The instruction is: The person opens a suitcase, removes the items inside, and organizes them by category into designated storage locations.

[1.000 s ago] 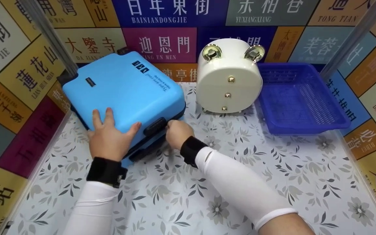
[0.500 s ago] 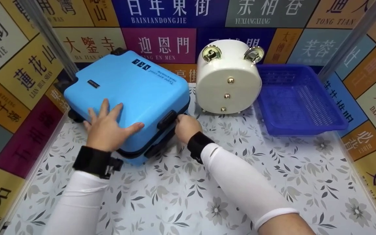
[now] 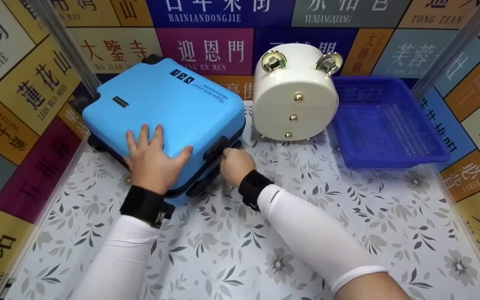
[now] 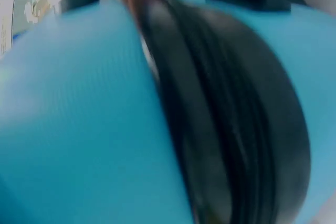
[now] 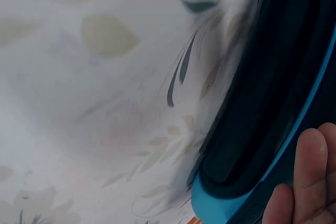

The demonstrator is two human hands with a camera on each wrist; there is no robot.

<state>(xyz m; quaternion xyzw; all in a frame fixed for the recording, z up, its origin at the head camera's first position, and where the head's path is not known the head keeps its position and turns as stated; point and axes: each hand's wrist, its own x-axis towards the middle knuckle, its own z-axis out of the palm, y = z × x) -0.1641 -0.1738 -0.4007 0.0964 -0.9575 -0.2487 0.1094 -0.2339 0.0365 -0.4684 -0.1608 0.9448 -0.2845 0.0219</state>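
Observation:
A light blue hard-shell suitcase (image 3: 165, 96) lies flat at the left, its black side handle (image 3: 216, 149) toward the right hand. My left hand (image 3: 154, 164) rests spread on the top shell near the front corner. Just below the handle, my right hand (image 3: 238, 166) pinches the zipper pull with curled fingers, which hide it. The black zipper seam (image 4: 210, 103) runs round the rounded corner in the left wrist view. Fingertips (image 5: 311, 156) of the right hand lie against the case's dark edge in the right wrist view, close to a lower black handle (image 5: 257, 82).
A cream drum-shaped bag (image 3: 296, 104) with gold ear rings and gold studs stands right of the suitcase. Beside it is a blue plastic basket (image 3: 390, 162). Sign-printed walls (image 3: 206, 50) enclose the floral tabletop (image 3: 277, 262) at the back and sides.
The suitcase has shifted and turned slightly to the right. My right hand has moved a little right with it, lower along the handle; the left hand has re-placed itself on the shell.

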